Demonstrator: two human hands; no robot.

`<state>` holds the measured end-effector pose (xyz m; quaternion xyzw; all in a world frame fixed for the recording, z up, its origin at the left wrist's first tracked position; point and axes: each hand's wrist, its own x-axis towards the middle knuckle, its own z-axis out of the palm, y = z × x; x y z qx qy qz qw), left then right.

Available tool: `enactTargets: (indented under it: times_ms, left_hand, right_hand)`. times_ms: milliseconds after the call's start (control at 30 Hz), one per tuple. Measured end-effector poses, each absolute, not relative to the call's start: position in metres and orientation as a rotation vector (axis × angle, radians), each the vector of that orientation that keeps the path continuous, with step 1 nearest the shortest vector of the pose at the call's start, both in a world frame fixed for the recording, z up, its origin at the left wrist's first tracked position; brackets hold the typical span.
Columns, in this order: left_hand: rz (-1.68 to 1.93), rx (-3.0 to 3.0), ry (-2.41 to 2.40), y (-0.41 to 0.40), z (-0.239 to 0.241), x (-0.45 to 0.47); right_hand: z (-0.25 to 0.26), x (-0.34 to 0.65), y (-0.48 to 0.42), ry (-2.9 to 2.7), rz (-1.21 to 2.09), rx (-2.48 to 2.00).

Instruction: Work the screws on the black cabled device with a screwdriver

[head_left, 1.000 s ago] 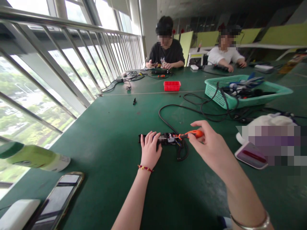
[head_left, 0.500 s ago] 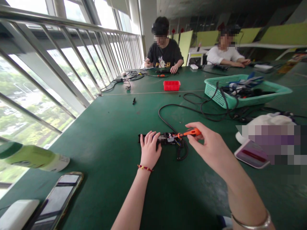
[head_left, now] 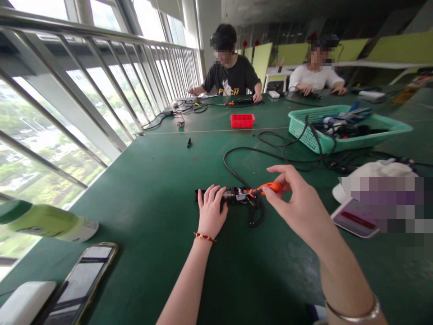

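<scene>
A black corded power tool [head_left: 231, 196] lies on its side on the green table with its inner parts and wires exposed. My left hand [head_left: 212, 205] rests over its left end, fingers curled across the body and holding it down. In my right hand [head_left: 295, 196] is an orange-and-black screwdriver [head_left: 265, 188]. Thumb and bent fingers hold its handle, while the index finger is raised off it. The shaft points left into the exposed parts; exactly what the tip touches is too small to tell. A black cord [head_left: 233, 155] runs from the tool toward the right.
Beyond my hands stand a red tray [head_left: 242, 121] and a green basket [head_left: 318, 143] of tools and cords. A small black part [head_left: 189, 143] lies left of them. A bottle [head_left: 50, 221] and phone [head_left: 81, 282] are at left, a white cap [head_left: 375, 174] at right. Two people sit opposite.
My right index finger has lifted off the screwdriver, and its handle has turned slightly in my hand. My left hand has stayed still. The people opposite have shifted their arms.
</scene>
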<state>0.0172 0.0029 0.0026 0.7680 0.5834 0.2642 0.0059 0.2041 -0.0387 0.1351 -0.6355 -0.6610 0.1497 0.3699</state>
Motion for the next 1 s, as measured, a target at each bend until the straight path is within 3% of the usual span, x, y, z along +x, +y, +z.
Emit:
enactTargets:
  times_ms: [167, 367, 533, 733, 1000]
  left_hand:
    - [0.834, 2.407, 1.826, 0.0029, 0.0029, 0.0172]
    - [0.834, 2.408, 1.818, 0.0032, 0.0028, 0.0174]
    - [0.838, 2.413, 1.820, 0.0030, 0.0021, 0.0172]
    - [0.840, 2.413, 1.819, 0.0032, 0.0027, 0.0176]
    - [0.832, 2.412, 1.824, 0.0031, 0.0037, 0.0182]
  right_hand:
    - [0.1354, 0.2023, -0.0390, -1.733, 0.526, -1.722]
    - [0.1328, 0.2044, -0.0362, -1.636, 0.379, -1.647]
    - [0.1333, 0.2031, -0.0376, -1.680, 0.537, -1.817]
    - [0.1343, 0.2043, -0.0372, -1.626, 0.404, -1.727]
    - [0.1358, 0.2028, -0.0381, -1.656, 0.528, -1.845]
